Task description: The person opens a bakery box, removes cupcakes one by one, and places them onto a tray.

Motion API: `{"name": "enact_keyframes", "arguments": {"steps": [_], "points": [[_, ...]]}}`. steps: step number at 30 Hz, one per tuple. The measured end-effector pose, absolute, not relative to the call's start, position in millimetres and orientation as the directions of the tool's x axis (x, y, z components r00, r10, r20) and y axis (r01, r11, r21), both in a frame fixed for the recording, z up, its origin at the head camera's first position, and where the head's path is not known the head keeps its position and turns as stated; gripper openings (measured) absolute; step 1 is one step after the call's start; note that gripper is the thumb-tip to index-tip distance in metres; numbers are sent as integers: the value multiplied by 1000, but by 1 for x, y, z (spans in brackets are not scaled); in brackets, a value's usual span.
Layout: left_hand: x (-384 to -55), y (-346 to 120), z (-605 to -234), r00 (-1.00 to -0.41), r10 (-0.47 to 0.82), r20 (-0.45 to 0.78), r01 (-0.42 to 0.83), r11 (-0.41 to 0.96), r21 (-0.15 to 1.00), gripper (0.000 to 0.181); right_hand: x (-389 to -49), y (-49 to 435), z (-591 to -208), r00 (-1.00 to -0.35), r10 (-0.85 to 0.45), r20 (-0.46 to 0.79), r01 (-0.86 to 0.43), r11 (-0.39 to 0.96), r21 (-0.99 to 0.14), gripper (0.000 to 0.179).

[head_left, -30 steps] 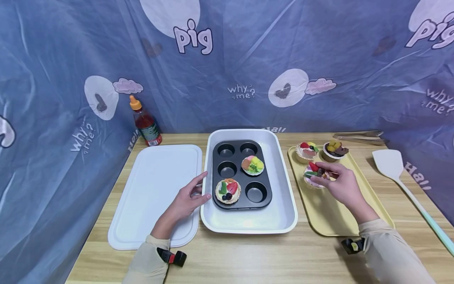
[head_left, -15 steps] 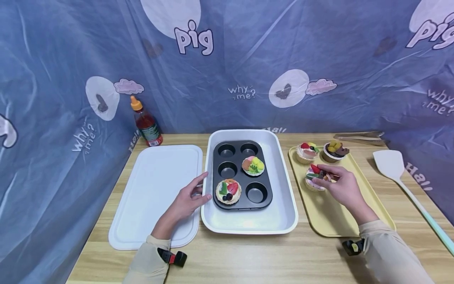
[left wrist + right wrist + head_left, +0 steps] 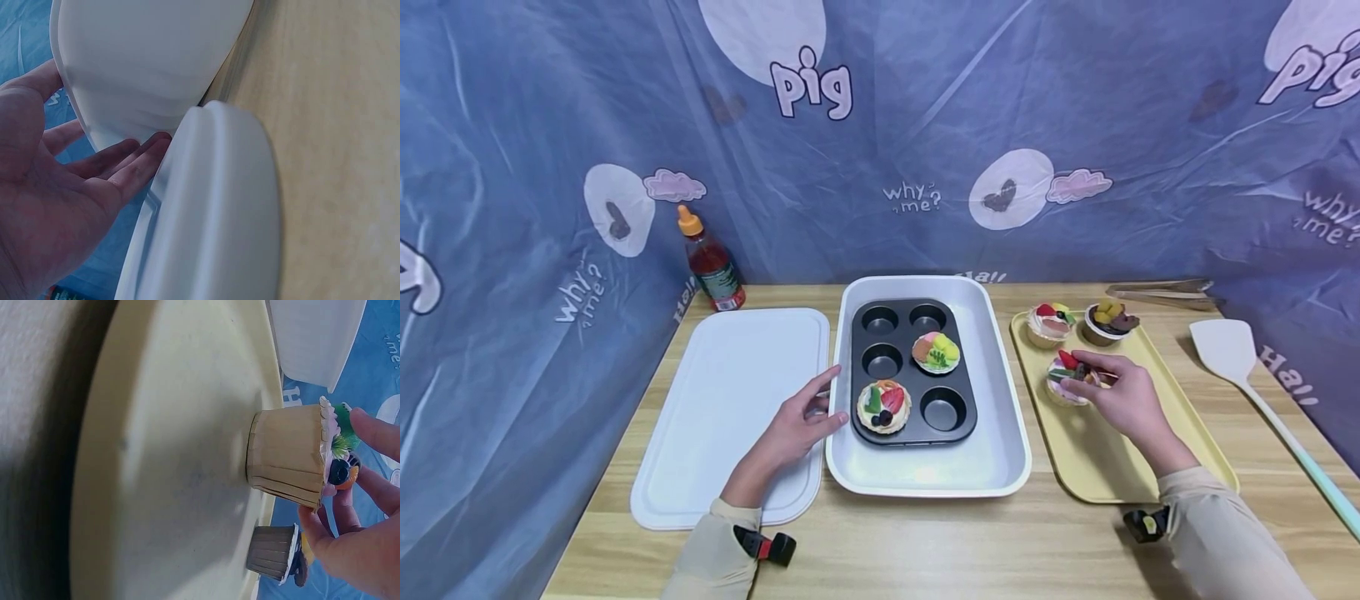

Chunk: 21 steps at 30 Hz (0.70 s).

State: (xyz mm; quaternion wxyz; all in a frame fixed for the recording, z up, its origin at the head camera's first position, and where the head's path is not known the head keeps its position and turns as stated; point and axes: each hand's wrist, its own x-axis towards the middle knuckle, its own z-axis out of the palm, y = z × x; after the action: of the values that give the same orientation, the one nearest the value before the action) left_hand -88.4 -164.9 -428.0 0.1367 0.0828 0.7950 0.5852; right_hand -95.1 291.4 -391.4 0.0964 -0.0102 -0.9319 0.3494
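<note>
My right hand (image 3: 1120,392) grips a fruit-topped cupcake (image 3: 287,453) by its top, fingertips around the toppings and the rim of its pleated paper cup. The cupcake's base stands right at the surface of the yellow tray (image 3: 1097,467). My left hand (image 3: 793,425) lies beside the deep white tray (image 3: 928,481), its extended fingers and thumb touching the left wall. Inside that tray is a dark muffin tin (image 3: 912,417). Two of its cups hold fruit tarts, one with strawberry (image 3: 883,407) at front left, the other with yellow fruit (image 3: 936,353) at middle right.
Two more cupcakes, one fruit (image 3: 1049,325) and one chocolate (image 3: 1107,322), stand at the yellow tray's back. Left lies a white board (image 3: 730,400), with a sauce bottle (image 3: 715,271) behind it. Tongs (image 3: 1161,292) and a white spatula (image 3: 1225,346) lie on the right.
The right hand and its cupcake have shifted slightly toward the front and right on the yellow tray. The left hand has stayed at the white tray's wall.
</note>
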Motion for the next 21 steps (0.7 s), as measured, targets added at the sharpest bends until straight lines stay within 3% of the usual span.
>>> {"name": "enact_keyframes", "arguments": {"steps": [21], "points": [[-89,-166,-428,-948,289,-137,-47,297,954,75,-98,291,-394,-983,99,153,-31,738,-674,53]]}}
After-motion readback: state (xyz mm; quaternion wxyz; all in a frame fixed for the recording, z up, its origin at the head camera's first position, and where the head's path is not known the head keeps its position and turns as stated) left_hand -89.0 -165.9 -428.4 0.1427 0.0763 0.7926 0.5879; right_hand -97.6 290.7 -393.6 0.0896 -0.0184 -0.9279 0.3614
